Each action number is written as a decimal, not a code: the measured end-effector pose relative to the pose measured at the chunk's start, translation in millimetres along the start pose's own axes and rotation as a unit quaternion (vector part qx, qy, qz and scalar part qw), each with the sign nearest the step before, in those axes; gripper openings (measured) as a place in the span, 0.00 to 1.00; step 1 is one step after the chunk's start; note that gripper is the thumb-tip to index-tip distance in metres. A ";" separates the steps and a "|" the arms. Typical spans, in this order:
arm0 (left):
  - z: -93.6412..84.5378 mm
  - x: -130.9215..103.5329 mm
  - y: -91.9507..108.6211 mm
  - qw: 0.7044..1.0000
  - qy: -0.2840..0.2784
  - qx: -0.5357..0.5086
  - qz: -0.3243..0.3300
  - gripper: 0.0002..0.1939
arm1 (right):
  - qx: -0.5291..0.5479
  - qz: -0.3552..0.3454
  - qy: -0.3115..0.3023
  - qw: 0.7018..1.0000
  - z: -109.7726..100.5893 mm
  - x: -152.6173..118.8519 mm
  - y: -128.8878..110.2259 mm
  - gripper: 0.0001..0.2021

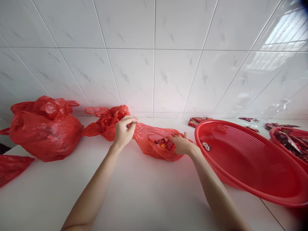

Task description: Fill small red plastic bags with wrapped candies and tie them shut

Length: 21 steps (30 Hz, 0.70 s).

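A thin red plastic bag [149, 148] lies on the white counter with its mouth open. Inside it show a few small red packets [163, 143] with printed wrappers. My left hand [125, 130] pinches the bag's left end between thumb and fingers and holds it slightly raised. At the bag's right side, my right hand [181, 143] reaches over the mouth with its fingers stretched out, touching the rim near the packets. Its fingertips are partly hidden by the plastic.
Right of the bag stands a large red perforated basket [240, 189] with one packet [206, 146] inside. A second basket [274, 131] holds many packets. More packets [197, 121] and a clear plastic bottle [276, 109] lie by the tiled wall. Red bags [48, 134] sit at left.
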<state>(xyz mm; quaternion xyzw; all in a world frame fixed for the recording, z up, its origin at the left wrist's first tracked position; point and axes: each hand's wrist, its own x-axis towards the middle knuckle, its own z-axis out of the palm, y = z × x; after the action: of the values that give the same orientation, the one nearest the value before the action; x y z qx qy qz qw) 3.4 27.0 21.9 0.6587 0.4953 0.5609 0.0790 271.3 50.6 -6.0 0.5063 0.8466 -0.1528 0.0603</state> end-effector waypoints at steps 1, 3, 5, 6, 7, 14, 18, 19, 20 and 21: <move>-2.2 1.2 -0.7 1.000 0.009 -0.001 0.000 0.10 | -0.004 0.010 0.001 1.000 -2.5 -2.0 0.4 0.39; -5.4 2.9 -1.2 0.999 0.032 0.000 0.000 0.11 | -0.006 0.028 0.011 1.000 -7.7 -7.1 0.6 0.40; -7.3 3.7 -0.4 0.998 0.056 0.001 0.007 0.12 | -0.001 0.038 0.025 0.999 -13.5 -13.6 -0.2 0.39; -8.0 3.8 0.4 0.998 0.062 0.001 0.011 0.12 | 0.005 0.038 0.031 0.999 -16.4 -17.3 -0.9 0.38; -8.5 3.7 1.4 0.998 0.063 0.002 0.014 0.12 | 0.013 0.033 0.036 0.999 -19.2 -21.1 -1.7 0.36; -9.7 1.1 6.4 0.999 -0.016 0.044 0.023 0.11 | 0.047 -0.028 0.105 0.993 -32.6 -41.4 -0.2 0.30; -10.0 -1.0 15.7 0.994 -0.017 0.087 0.064 0.11 | 0.024 -0.027 0.159 0.987 -35.7 -46.8 5.2 0.29; -9.6 -2.0 19.8 0.993 -0.021 0.090 0.077 0.11 | 0.024 -0.029 0.167 0.985 -36.4 -47.9 5.9 0.29; -8.8 -3.5 24.5 0.991 -0.035 0.087 0.092 0.10 | 0.026 -0.032 0.172 0.984 -37.2 -49.0 6.0 0.28; -7.4 -5.4 29.4 0.989 -0.061 0.079 0.105 0.10 | 0.030 -0.037 0.175 0.983 -38.0 -49.9 5.4 0.28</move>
<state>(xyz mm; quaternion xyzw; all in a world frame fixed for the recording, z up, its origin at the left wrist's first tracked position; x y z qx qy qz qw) 14.6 5.1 40.4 0.7442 0.4603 0.4840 -0.0025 302.0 23.3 41.7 0.4952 0.8572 -0.0892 -0.1093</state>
